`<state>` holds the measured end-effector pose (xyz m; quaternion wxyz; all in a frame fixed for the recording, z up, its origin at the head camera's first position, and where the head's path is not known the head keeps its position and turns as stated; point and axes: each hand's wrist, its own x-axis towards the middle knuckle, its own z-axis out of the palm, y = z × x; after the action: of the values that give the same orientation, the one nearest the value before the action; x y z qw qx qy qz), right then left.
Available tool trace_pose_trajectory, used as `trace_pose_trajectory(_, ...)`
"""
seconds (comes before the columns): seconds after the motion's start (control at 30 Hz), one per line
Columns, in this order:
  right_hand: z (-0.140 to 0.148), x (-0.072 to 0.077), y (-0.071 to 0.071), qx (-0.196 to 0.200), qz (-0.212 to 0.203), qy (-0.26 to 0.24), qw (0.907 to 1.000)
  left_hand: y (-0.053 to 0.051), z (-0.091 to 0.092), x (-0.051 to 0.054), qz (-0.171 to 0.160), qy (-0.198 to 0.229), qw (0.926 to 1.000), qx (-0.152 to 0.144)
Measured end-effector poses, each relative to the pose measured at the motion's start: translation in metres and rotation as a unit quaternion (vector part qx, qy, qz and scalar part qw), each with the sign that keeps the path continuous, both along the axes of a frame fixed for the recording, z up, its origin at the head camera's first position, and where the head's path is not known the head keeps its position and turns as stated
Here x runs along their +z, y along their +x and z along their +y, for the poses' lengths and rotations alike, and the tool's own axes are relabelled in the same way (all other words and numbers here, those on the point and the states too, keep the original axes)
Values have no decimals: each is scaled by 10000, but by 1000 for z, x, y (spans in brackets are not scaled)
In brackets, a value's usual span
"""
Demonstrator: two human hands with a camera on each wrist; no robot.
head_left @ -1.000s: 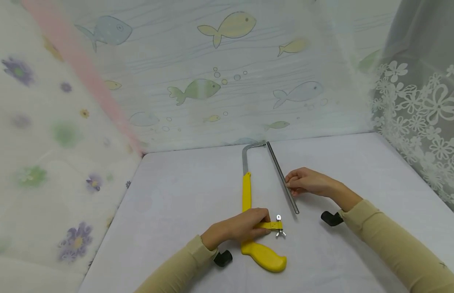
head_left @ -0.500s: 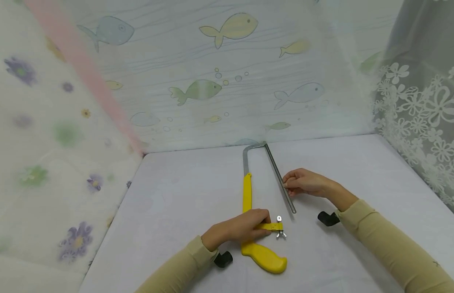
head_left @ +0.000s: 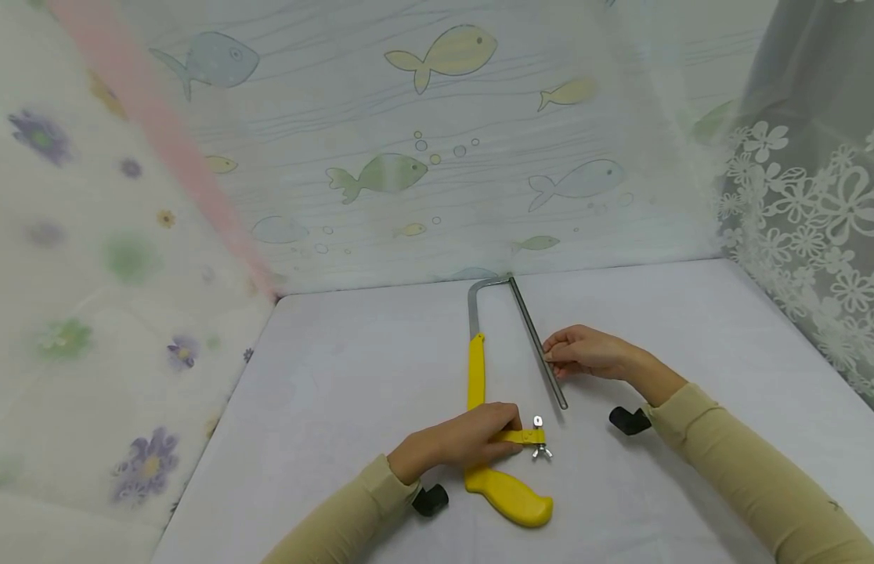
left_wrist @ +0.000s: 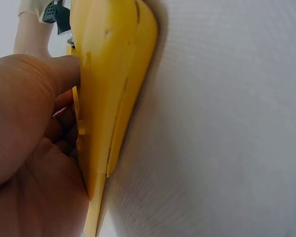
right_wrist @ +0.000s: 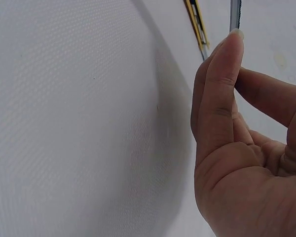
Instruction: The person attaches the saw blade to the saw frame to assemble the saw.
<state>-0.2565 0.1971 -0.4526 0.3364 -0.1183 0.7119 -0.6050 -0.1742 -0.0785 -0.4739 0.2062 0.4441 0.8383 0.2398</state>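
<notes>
A yellow hacksaw frame (head_left: 476,368) with a grey metal bow lies on the white cloth. My left hand (head_left: 472,433) grips its lower part, above the yellow handle (head_left: 514,498); in the left wrist view the palm (left_wrist: 34,148) lies along the yellow body (left_wrist: 101,89). A bolt with a wing nut (head_left: 540,450) sticks out beyond the left fingers. My right hand (head_left: 595,352) pinches a narrow grey saw blade (head_left: 529,321), its far end at the tip of the bow and its near end apart from the bolt. Fine teeth show on the blade (right_wrist: 236,15) in the right wrist view.
The white-covered table (head_left: 352,352) runs back to a curtain with fish (head_left: 391,172). A flowered curtain (head_left: 148,462) stands at the left and a lace one (head_left: 803,204) at the right. Black devices (head_left: 430,500) sit under both wrists.
My right hand has shifted slightly left with the blade, and the blade's far end has come to the bow's tip. My left hand keeps its grip on the frame.
</notes>
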Motion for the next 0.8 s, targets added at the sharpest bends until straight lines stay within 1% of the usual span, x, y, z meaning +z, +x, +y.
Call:
trace_pose_trajectory(0.27, -1, -2, -1, -31, -56, 4, 10000, 0, 0, -1, 25, -26, 10000, -5)
trace_pose_trajectory(0.47, -2, -3, -1, 8, 21, 4, 10000, 0, 0, 0, 23, -22, 10000, -1)
trace_pose_trajectory(0.7, -4, -3, -1, 15, 115, 80, 9999, 0, 0, -1, 17, -44, 10000, 32)
trace_pose_trajectory(0.8, -5, -1, 1, 85, 274, 198, 9994, 0, 0, -2, 37, -38, 10000, 24)
